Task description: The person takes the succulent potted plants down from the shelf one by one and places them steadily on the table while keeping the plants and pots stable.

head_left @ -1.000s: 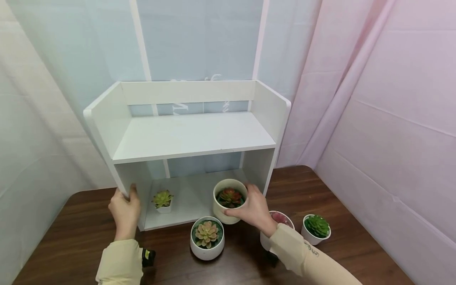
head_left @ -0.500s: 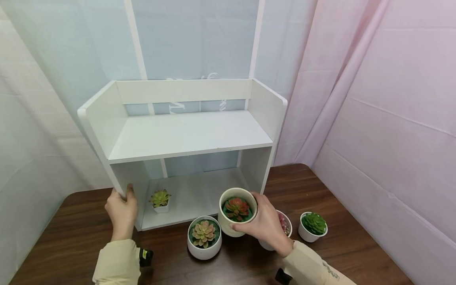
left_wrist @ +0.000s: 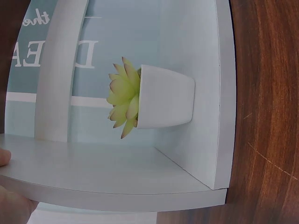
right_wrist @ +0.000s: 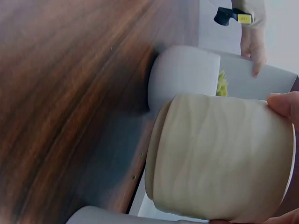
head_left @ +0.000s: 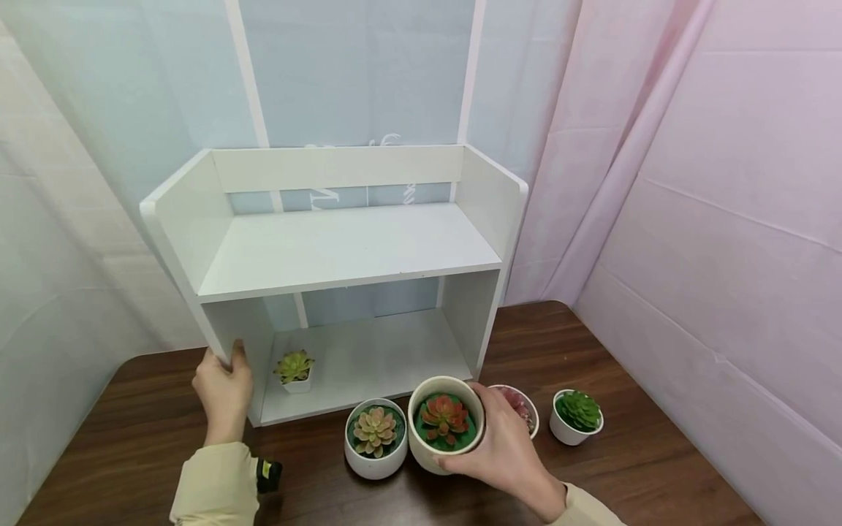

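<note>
My right hand [head_left: 503, 446] grips a cream ribbed pot [right_wrist: 219, 158] with a red-orange succulent [head_left: 445, 420] by its rim and side. In the right wrist view its base looks slightly off the table. Close on its left stands a round white pot [head_left: 376, 467] with a peach succulent. Around the front edge of the white shelf unit's left side panel [head_left: 240, 318], my left hand [head_left: 224, 383] holds on, thumb on the inner face. Inside the lower compartment, near that hand, sits a small white square pot [left_wrist: 166, 98] with a yellow-green succulent [left_wrist: 124, 98].
Partly behind my right hand is a white pot with a pink succulent [head_left: 516, 409]. Farther right, a white pot with a green succulent [head_left: 577, 416] stands on the dark wooden table [head_left: 631, 453]. The unit's upper shelf [head_left: 349, 248] spans above the lower compartment. Curtains hang behind.
My right hand has drawn the cream pot from the lower shelf's right front edge towards me and slightly right, in front of the unit. The left hand keeps its hold on the panel.
</note>
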Tool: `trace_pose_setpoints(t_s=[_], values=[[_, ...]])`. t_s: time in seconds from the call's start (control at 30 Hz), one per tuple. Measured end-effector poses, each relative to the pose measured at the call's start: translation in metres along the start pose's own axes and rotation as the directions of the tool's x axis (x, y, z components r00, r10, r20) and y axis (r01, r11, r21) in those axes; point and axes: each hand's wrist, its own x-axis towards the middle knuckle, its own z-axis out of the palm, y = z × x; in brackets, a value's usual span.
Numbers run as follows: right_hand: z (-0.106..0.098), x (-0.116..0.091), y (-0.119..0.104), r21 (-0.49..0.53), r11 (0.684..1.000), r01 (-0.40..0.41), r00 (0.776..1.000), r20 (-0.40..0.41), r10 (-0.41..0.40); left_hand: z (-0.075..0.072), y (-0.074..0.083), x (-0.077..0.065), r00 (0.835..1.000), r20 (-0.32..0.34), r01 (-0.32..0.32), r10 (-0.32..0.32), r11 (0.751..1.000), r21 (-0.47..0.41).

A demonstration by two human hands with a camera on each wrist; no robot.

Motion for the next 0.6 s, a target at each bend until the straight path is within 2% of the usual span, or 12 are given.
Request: trace_pose_setpoints(t_s=[0.27,0.4,0.6], values=[[-0.001,-0.021,-0.002,0.023,0.998,-0.053,0.996,0.078,0.051,0.001,0.001,-0.002,1.0,-0.011,-0.005,0.005,1.0,-0.003],[0.001,-0.028,-0.001,0.057,0.993,-0.102,0.985,0.142,0.093,0.001,0.002,-0.003,1.0,-0.011,-0.002,0.002,1.0,0.004],[0.004,-0.031,0.003,0.051,0.993,-0.104,0.98,0.177,0.093,0.002,0.003,-0.004,1.0,-0.022,-0.009,0.009,1.0,0.01]])
